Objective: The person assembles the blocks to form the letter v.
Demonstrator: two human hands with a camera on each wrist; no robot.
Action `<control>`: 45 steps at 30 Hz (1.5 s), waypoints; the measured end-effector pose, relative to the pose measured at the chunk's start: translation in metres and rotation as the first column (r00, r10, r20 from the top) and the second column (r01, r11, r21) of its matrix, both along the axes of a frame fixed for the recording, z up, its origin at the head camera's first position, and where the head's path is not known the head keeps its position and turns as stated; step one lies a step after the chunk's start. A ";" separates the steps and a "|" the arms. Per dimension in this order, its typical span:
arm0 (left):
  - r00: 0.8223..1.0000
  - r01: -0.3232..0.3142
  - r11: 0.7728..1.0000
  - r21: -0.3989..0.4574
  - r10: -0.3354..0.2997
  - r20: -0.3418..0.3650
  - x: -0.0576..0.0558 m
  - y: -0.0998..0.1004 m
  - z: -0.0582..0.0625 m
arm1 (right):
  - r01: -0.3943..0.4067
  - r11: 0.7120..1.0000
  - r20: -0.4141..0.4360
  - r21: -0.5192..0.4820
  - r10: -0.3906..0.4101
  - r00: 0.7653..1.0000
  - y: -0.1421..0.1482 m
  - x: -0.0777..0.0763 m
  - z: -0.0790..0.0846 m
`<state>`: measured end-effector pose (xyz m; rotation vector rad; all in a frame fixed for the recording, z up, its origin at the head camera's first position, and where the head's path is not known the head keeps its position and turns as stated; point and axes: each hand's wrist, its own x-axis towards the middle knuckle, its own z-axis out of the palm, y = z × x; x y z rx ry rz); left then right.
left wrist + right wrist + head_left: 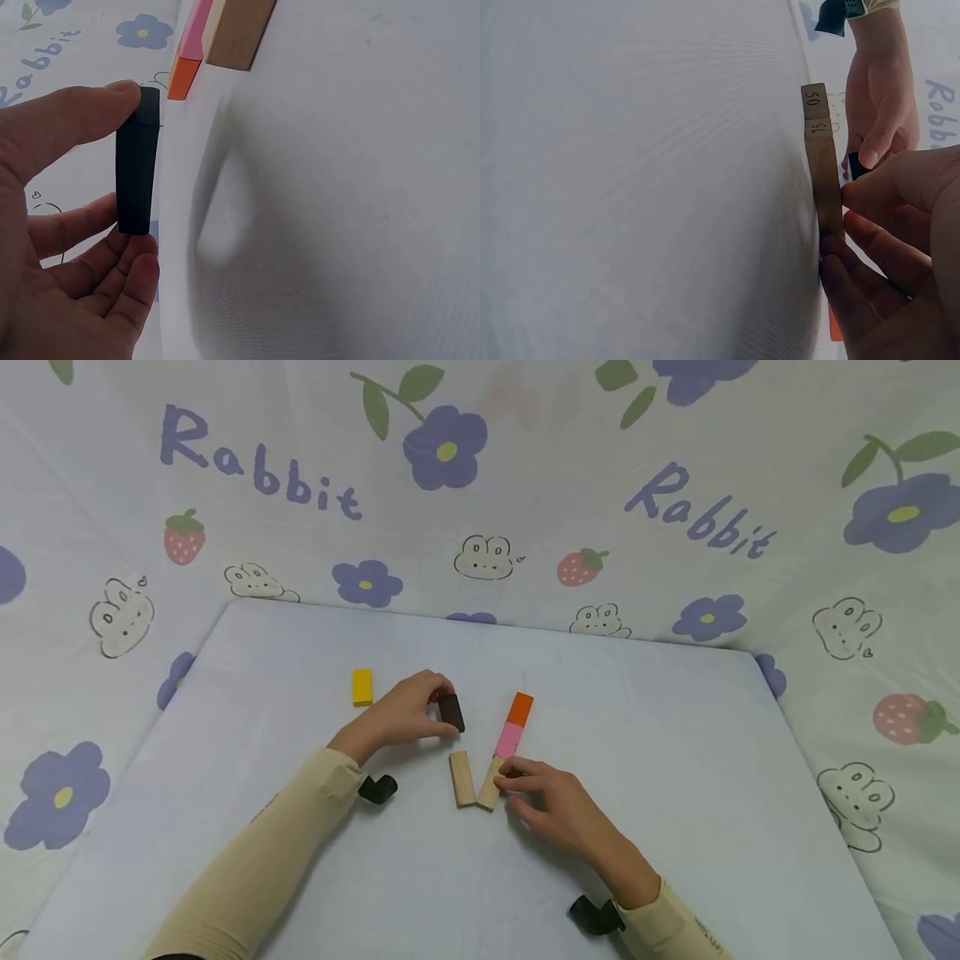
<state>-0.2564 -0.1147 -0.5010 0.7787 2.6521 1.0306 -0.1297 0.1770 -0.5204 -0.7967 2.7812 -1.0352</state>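
Observation:
My left hand (405, 710) holds a black block (451, 713) between thumb and fingertips, tilted and raised over the white table. In the left wrist view, the black block (137, 161) stands on its narrow side between the thumb and curled fingers. My right hand (558, 806) touches a plain wooden block (488, 792) with its fingertips, the thumb held off to the side. That block lines up end to end with a pink block (509, 740) and an orange block (521, 709). A second wooden block (462, 779) meets it at the near end, forming a V.
A yellow block (362, 687) lies at the left, behind the left wrist. Black wrist camera mounts (378, 789) hang beside both sleeves. Dark marks like numbers show on the wooden ends (815, 99) in the right wrist view. A printed cloth (525, 510) hangs behind the white table (675, 760).

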 end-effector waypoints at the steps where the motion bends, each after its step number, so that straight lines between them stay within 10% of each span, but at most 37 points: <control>1: 1.000 0.002 1.000 -0.001 -0.002 -0.002 0.000 0.000 0.000 | -0.001 1.000 0.000 0.001 0.001 1.000 0.000 0.000 0.000; 45: 0.999 0.037 0.999 -0.001 -0.037 0.015 0.015 0.005 -0.017 | 0.020 1.000 -0.009 -0.017 -0.020 1.000 -0.001 0.001 -0.002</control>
